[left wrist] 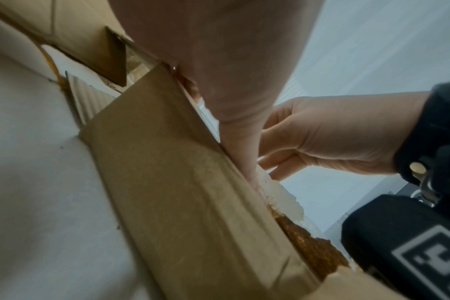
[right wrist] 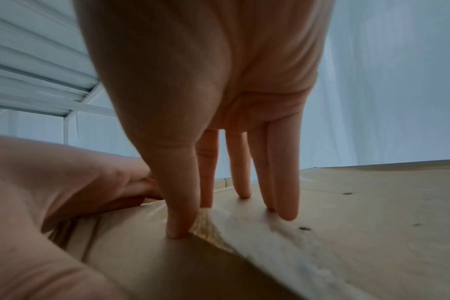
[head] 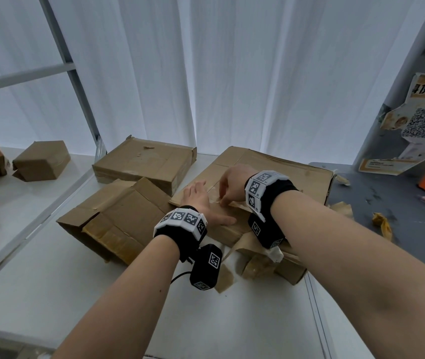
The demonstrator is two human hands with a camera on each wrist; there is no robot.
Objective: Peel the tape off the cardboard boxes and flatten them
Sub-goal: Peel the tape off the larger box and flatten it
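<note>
A wide flat cardboard box (head: 284, 172) lies on the white table (head: 232, 320). My left hand (head: 201, 203) rests flat on the box's near left corner, fingers straight and thumb along the edge. My right hand (head: 232, 182) arches over the clear tape (head: 215, 196) on that corner. In the right wrist view, the right hand (right wrist: 219, 81) has its thumb and forefinger tips pinching the lifted tape (right wrist: 226, 219) edge, with the other fingers straight on the box (right wrist: 360, 203). The left wrist view shows the left hand (left wrist: 219, 60) bearing on the box (left wrist: 180, 182) rim, the right hand (left wrist: 334, 138) beyond it.
A half-collapsed box (head: 113, 216) lies just left of my hands, a closed flat box (head: 144, 164) behind it, and two small boxes (head: 40, 160) at far left. Peeled tape scraps (head: 382, 224) lie on the grey mat (head: 400, 203) at right. A white curtain hangs behind.
</note>
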